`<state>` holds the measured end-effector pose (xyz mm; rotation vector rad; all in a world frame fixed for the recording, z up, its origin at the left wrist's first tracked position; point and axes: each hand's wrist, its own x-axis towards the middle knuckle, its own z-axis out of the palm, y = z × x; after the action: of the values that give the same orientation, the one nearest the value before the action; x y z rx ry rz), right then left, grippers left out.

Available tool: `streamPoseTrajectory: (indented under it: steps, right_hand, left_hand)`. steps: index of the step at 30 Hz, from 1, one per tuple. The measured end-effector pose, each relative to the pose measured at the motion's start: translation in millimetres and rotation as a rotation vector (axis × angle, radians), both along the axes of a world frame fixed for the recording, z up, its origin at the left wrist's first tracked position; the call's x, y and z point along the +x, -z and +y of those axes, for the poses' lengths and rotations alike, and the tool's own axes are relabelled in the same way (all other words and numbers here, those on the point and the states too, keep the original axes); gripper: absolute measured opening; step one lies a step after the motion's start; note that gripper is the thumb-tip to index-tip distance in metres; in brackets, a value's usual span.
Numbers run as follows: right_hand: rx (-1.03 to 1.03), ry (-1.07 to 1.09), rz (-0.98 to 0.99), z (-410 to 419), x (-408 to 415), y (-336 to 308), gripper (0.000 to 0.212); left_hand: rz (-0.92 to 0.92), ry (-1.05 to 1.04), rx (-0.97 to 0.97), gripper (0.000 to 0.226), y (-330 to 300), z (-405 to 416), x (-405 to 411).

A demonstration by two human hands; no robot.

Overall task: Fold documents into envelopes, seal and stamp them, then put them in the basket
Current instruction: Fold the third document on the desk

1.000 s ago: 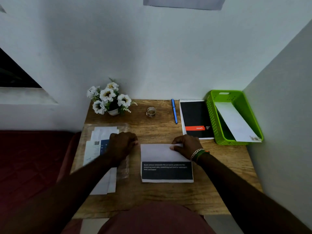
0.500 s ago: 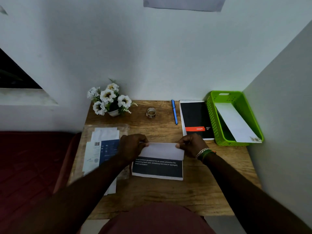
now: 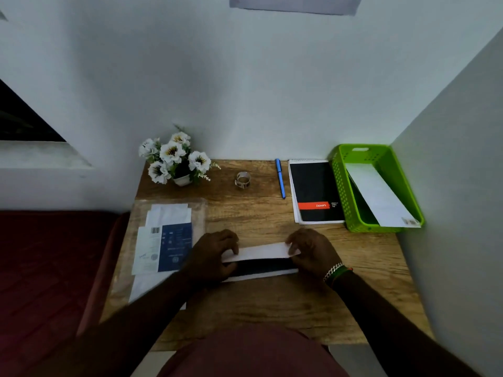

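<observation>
Head view: left hand [image 3: 215, 257] and right hand [image 3: 310, 251] both pinching folded document [image 3: 261, 251].

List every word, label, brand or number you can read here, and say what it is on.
"Luxor": white on the red band of the black spiral notebook.
White lines beside that band: too small to read.
Barcode and print on the blue-and-white envelope pack: blurred.
Folded dark-printed document: no text showing.

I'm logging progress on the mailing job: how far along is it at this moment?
Done: one white envelope already lies in the green basket. In hand: the left hand and right hand grip the ends of a document, folding it. Left: inserting, sealing and stamping it, then the stack of papers on the left.
</observation>
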<state>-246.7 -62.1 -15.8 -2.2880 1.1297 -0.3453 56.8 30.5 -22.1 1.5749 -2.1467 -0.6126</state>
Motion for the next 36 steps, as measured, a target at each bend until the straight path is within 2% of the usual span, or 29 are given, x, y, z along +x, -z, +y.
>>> streamPoseTrajectory:
  steps: [2, 4, 7, 9, 14, 17, 21, 27, 31, 36]
  right_hand:
    - [0.045, -0.044, 0.164, 6.2, -0.9, 4.4, 0.017]
    - [0.088, -0.037, 0.233, 13.7, -1.2, 10.2, 0.021]
    - [0.098, -0.029, 0.256, 21.9, -0.6, 13.7, 0.028]
    - [0.104, -0.019, 0.251, 23.5, 1.8, 11.8, 0.031]
    - [0.027, 0.079, 0.277, 21.6, 25.5, 5.5, 0.032]
    - [-0.023, 0.075, 0.325, 18.8, 44.8, 5.0, 0.04]
    - [0.069, 0.059, 0.32, 9.8, 61.6, -1.8, 0.027]
    - [0.074, 0.077, 0.099, -1.4, 69.4, -19.1, 0.015]
    - [0.245, 0.071, 0.041, -12.2, 57.1, -27.0, 0.011]
    - [0.227, 0.111, 0.056, -18.8, 31.1, -21.4, 0.011]
  left_hand:
    - [-0.049, -0.009, 0.046, 0.041, 6.0, 9.5, -3.4]
    - [-0.137, -0.033, 0.091, 0.056, 9.2, 16.4, -9.2]
    - [-0.252, -0.037, 0.154, 0.059, 8.2, 16.4, -18.1]
    - [-0.271, -0.052, 0.186, 0.058, 7.0, 10.6, -21.6]
    - [-0.341, -0.095, 0.371, 0.072, -1.7, -14.9, -31.8]
    - [-0.356, -0.072, 0.428, 0.065, -11.8, -30.2, -39.8]
    - [-0.313, -0.101, 0.358, 0.042, -19.2, -36.0, -47.8]
    - [-0.132, -0.202, 0.139, 0.015, -32.4, -45.7, -59.9]
    - [-0.158, -0.146, 0.155, 0.016, -36.4, -54.3, -46.3]
    - [-0.167, -0.136, 0.187, 0.016, -20.0, -47.2, -2.5]
